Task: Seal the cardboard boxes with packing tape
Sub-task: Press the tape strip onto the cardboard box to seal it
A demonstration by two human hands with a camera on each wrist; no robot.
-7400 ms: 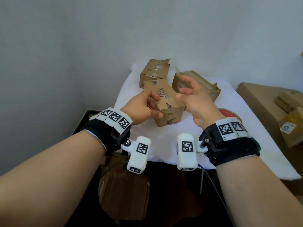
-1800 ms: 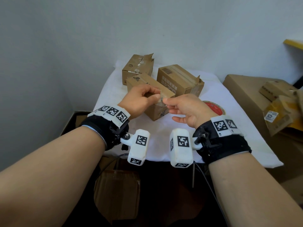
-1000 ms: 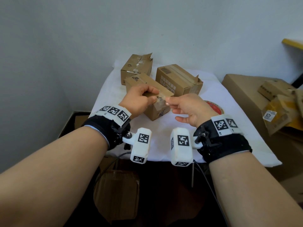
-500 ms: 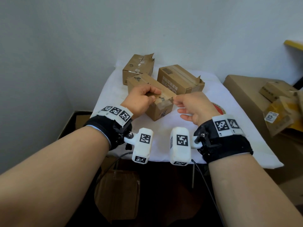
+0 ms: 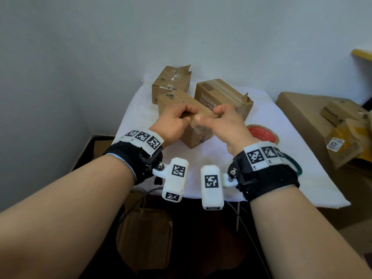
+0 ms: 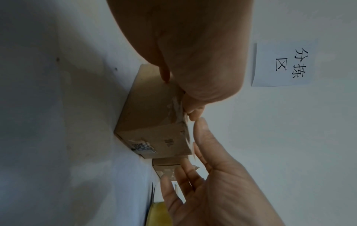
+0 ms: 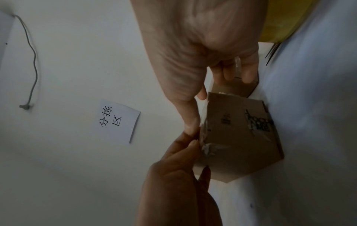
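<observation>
White cloth is covering the table [image 5: 281, 125], where three boxes are sitting; the near box [image 5: 198, 135] is running lengthwise away from the person. Both hands are meeting at its near top edge: the left hand [image 5: 175, 122] pinching tape there, the right hand [image 5: 225, 125] loosely curled, thumb pressing. One tape roll [image 5: 261, 133] is lying right of that box, nearer the right hand.

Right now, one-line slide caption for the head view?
Both hands, left hand and right hand, press clear tape onto the nearest box.
</observation>
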